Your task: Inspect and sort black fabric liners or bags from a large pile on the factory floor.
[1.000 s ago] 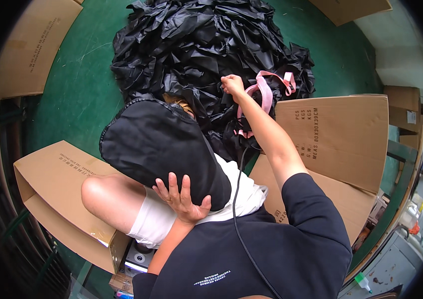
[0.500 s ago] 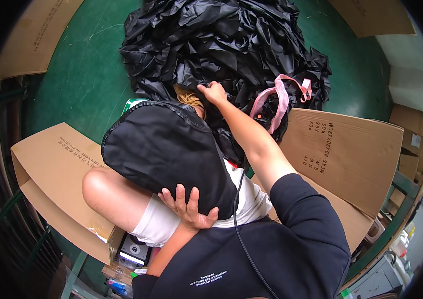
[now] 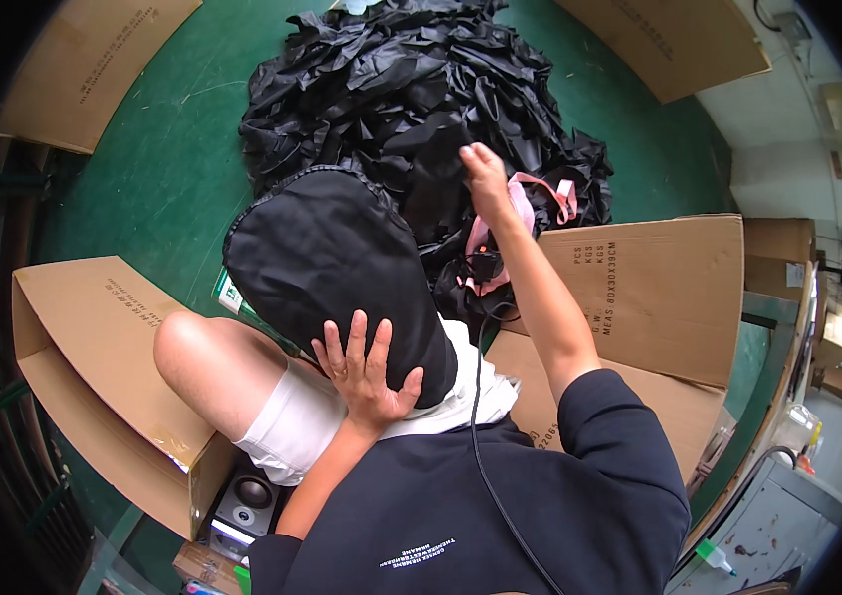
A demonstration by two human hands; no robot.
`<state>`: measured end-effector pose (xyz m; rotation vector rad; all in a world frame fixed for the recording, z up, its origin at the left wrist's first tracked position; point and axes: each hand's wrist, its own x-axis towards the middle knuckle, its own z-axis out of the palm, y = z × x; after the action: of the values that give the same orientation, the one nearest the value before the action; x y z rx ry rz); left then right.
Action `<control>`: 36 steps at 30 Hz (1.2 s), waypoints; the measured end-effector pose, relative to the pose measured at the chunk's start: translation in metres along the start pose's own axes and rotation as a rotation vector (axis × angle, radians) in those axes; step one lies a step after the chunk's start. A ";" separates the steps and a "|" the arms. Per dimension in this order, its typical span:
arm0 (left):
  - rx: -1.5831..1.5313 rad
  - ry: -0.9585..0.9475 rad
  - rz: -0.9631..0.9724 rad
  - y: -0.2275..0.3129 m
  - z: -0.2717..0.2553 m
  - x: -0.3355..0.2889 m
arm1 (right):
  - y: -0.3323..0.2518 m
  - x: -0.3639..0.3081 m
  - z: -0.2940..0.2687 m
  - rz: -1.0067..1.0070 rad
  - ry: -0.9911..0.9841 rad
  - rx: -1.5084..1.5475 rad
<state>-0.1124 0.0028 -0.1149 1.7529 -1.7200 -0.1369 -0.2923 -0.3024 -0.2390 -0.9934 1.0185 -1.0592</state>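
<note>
Over my lap lies a rounded black fabric piece (image 3: pixel 317 253) with a gathered, ruffled rim at its far end. My left hand (image 3: pixel 369 382) rests flat on its near part, fingers spread. Beyond my knees is a big heap of crumpled black fabric (image 3: pixel 381 79). At the heap's near right side my right hand (image 3: pixel 487 181) is raised, its fingertips closed on the edge of a loose black fabric piece (image 3: pixel 436 164). The lower end of that piece merges with the dark heap, so its full shape is hidden.
A pink strap (image 3: pixel 562 201) lies on the heap's right side. Opened cardboard boxes stand to the left (image 3: pixel 104 327) and right (image 3: pixel 654 297) of my legs. A black cord (image 3: pixel 476 407) runs down my front. A speaker-like device (image 3: pixel 247 496) sits at lower left.
My right hand has moved right and slightly farther away, drawing black fabric up from the heap. The left hand now lies flatter on the piece in my lap. My view has shifted.
</note>
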 end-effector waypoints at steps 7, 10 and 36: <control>-0.015 -0.016 0.030 0.014 -0.020 0.018 | -0.176 -0.078 -0.007 -0.114 -0.162 0.393; -0.154 -0.011 0.020 0.013 -0.034 0.029 | -0.215 -0.112 -0.002 -0.119 -0.196 0.383; -0.184 0.222 -0.283 0.029 -0.156 0.122 | -0.217 -0.243 0.149 -0.434 -0.504 -0.473</control>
<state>-0.0417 -0.0476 0.0650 1.7914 -1.2579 -0.2084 -0.2347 -0.0887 0.0423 -1.8232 0.6521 -0.8479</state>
